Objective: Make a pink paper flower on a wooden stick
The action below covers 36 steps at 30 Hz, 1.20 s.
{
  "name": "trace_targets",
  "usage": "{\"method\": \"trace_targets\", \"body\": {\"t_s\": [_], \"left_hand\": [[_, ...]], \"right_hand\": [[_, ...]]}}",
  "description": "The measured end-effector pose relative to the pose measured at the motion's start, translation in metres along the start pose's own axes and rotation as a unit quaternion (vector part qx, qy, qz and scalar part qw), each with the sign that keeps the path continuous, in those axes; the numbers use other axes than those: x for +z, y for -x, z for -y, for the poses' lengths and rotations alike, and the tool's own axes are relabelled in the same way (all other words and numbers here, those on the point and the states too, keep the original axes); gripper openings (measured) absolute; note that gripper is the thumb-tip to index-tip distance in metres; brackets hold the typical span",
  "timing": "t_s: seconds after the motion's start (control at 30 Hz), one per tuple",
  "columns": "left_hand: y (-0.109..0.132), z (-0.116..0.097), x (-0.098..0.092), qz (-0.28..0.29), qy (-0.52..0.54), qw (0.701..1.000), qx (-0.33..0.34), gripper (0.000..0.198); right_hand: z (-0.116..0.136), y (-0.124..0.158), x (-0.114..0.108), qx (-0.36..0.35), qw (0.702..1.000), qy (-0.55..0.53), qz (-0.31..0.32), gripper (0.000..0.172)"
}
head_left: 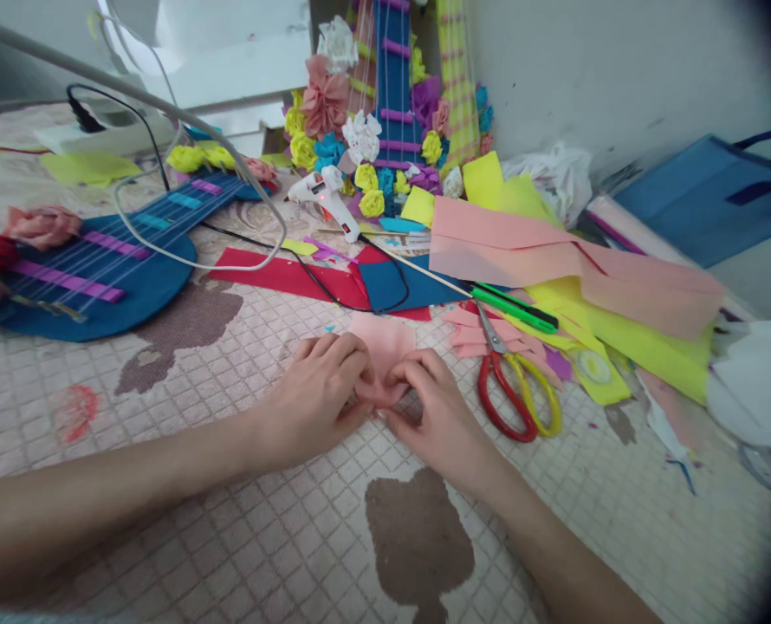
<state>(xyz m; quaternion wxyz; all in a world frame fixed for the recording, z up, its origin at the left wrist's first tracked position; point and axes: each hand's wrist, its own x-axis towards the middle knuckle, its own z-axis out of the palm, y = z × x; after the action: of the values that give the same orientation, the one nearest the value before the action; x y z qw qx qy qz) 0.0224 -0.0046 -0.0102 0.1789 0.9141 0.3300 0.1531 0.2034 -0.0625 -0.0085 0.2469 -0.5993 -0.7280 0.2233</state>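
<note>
A small piece of pink crepe paper is held low over the patterned cloth, its near edge bunched between my fingers. My left hand pinches it from the left with curled fingers. From the right, my right hand pinches the same edge between thumb and fingers. Right of the hands lie scissors with one red and one yellow handle, blades partly open. Cut pink strips and a green utility knife are just beyond them.
A glue gun with its black cord stands behind the hands. To the left lies a blue guitar-shaped craft with paper flowers, crossed by a white cable. Pink and yellow sheets pile at right. Crepe flowers stand at the back.
</note>
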Motion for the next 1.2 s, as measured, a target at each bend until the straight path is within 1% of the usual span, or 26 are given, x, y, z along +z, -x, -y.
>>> {"method": "trace_targets", "body": {"t_s": [0.17,0.23,0.3,0.4,0.47,0.53,0.67,0.77,0.83,0.9,0.93,1.0,1.07,1.1,1.13,1.17,1.2], "left_hand": [[0.0,0.0,-0.001,0.012,0.0,1.0,-0.002,0.024],[-0.001,0.002,-0.001,0.013,0.002,1.0,-0.004,0.028],[-0.003,0.003,-0.003,0.021,0.017,1.0,-0.01,0.031],[-0.005,0.005,-0.006,0.039,0.048,0.998,-0.027,0.023],[-0.006,0.006,-0.006,0.036,0.053,0.997,-0.038,0.013],[-0.007,0.006,-0.005,0.024,0.046,0.998,-0.042,0.008],[-0.007,0.004,-0.001,0.006,0.031,0.999,-0.039,0.009],[-0.007,0.003,-0.001,0.007,0.035,0.998,-0.047,0.009],[-0.008,0.005,-0.003,0.017,0.053,0.997,-0.051,0.01],[-0.01,0.013,-0.006,0.02,0.076,0.996,-0.051,0.013],[-0.01,0.018,-0.009,0.016,0.085,0.995,-0.05,0.015],[-0.011,0.028,-0.014,-0.015,0.082,0.995,-0.056,0.011],[-0.011,0.032,-0.018,-0.065,0.06,0.993,-0.073,0.01],[-0.01,0.03,-0.02,-0.104,0.052,0.991,-0.073,0.009],[-0.009,0.026,-0.02,-0.124,0.055,0.989,-0.062,0.008],[-0.009,0.021,-0.019,-0.129,0.069,0.988,-0.038,0.007],[-0.008,0.014,-0.018,-0.107,0.087,0.99,-0.008,0.008]], "right_hand": [[0.003,0.001,-0.007,0.009,1.0,-0.018,0.024,0.035],[0.002,0.001,-0.009,0.001,0.999,-0.027,0.031,0.036],[0.002,0.001,-0.01,-0.007,0.999,-0.031,0.037,0.03],[0.0,0.0,-0.009,-0.009,0.999,-0.025,0.032,0.019],[0.0,0.0,-0.006,-0.006,1.0,-0.017,0.021,0.014],[0.001,0.0,-0.002,-0.004,1.0,-0.009,0.008,0.012],[0.003,-0.001,0.006,0.006,0.999,0.023,-0.029,0.017],[0.004,-0.001,0.01,0.012,0.998,0.049,-0.041,0.021],[0.004,-0.001,0.011,0.013,0.997,0.055,-0.044,0.021],[0.004,-0.002,0.011,0.011,0.997,0.053,-0.046,0.02],[0.004,-0.002,0.011,0.01,0.997,0.052,-0.048,0.02],[0.004,-0.002,0.011,0.006,0.997,0.048,-0.053,0.021],[0.003,-0.002,0.011,0.003,0.997,0.043,-0.057,0.02],[0.003,-0.001,0.011,0.003,0.997,0.042,-0.058,0.02],[0.003,-0.001,0.012,0.004,0.997,0.043,-0.057,0.02],[0.003,-0.001,0.012,0.007,0.997,0.045,-0.055,0.02],[0.004,-0.001,0.013,0.01,0.997,0.049,-0.051,0.02]]}}
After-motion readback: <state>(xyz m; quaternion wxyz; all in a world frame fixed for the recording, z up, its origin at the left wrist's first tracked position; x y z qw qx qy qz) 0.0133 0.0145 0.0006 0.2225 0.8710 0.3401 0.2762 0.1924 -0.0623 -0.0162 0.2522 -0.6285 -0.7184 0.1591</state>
